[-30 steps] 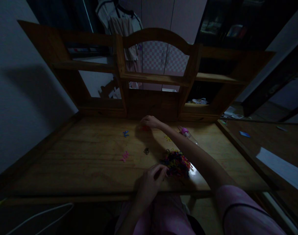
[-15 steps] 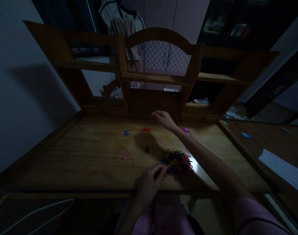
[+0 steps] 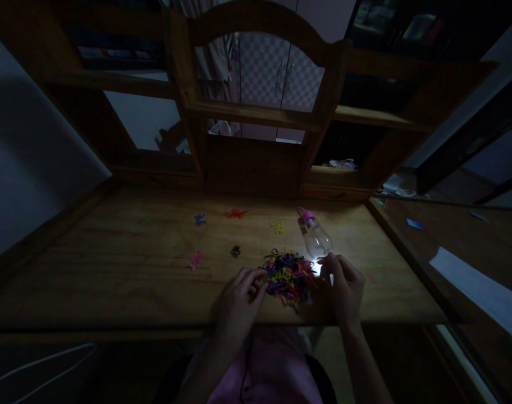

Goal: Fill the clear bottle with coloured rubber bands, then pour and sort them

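Observation:
A tangled pile of small multicoloured rubber bands (image 3: 290, 275) lies on the wooden desk near its front edge. At its left side, my left hand (image 3: 241, 294) has curled fingers, thumb and fingertips close together against the bands; whatever they hold is hidden. My right hand (image 3: 344, 286) is just right of the pile, thumb and forefinger pinched, with any small thing between them too dim to make out. Beyond the pile lie separate little groups: yellow bands (image 3: 278, 228), red bands (image 3: 236, 214), blue bands (image 3: 200, 219), pink bands (image 3: 195, 260) and dark bands (image 3: 236, 251).
A clear bulb-shaped bottle (image 3: 317, 238) with a pink cap lies just beyond my right hand. The wooden shelf unit (image 3: 256, 120) borders the desk's back. To the right, a lower brown surface holds a white sheet (image 3: 477, 286) and a small blue packet (image 3: 414, 224).
My right hand has come back from above the red bands to the pile's right side, uncovering the bottle. My left hand stays at the pile's left edge. The view has tilted down.

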A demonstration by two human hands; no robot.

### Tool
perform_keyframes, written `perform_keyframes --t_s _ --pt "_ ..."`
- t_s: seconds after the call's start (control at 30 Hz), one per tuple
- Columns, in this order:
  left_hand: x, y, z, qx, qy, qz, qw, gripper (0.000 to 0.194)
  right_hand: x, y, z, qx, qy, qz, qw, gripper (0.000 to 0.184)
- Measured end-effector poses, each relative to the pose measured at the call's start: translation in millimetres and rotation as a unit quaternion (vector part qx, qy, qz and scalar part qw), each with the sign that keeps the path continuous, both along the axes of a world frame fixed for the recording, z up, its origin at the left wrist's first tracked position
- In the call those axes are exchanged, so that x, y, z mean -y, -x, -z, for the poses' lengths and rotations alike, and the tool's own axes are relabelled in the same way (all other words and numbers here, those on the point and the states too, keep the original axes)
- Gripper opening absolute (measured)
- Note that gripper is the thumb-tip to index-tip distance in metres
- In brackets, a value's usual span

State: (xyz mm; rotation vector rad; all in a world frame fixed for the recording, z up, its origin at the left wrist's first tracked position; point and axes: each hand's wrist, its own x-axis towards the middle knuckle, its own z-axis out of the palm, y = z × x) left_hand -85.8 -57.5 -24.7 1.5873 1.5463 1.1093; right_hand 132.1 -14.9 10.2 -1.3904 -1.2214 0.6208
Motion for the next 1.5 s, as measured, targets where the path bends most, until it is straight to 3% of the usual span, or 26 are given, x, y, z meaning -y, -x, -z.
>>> perform_keyframes --t_s 0.13,0.33,0.6,0.77,1.03,1.23,1.4,1.5 --pt "-2.2 -3.3 -5.8 -0.022 0.003 -0.005 1.000 0.018 3.6 -0.9 12.2 -0.003 0.030 -0.006 1.000 0.036" --pt "-26.8 -13.2 -23.0 -0.097 -0.045 0.012 0.994 0.018 5.3 1.8 12.9 0.036 0.034 -0.011 0.999 0.034" --pt "-52.7 -21.9 -4.6 -0.183 -0.076 0.076 0.977 0.023 7.3 4.0 10.7 0.077 0.024 -0.014 0.997 0.034" --pt "-57.8 -21.8 -5.8 -0.189 -0.065 0.078 0.977 0.014 7.1 3.7 10.1 0.072 0.024 -0.015 0.997 0.034" --pt "-57.9 -18.2 -12.5 -0.099 -0.062 0.034 0.993 0.003 7.6 3.6 10.7 0.061 0.029 -0.015 0.998 0.034" --pt "-53.6 -13.2 -29.9 0.005 0.003 -0.011 1.000 0.011 6.9 2.8 12.2 0.067 0.024 -0.016 0.997 0.035" --pt "-51.7 -7.4 -33.5 0.097 0.024 0.003 0.995 0.019 7.6 2.8 12.0 0.072 0.015 -0.017 0.997 0.033" --pt "-50.5 -8.0 -32.5 0.128 0.027 0.015 0.991 0.018 8.7 5.2 9.8 0.089 -0.025 -0.046 0.995 0.019"
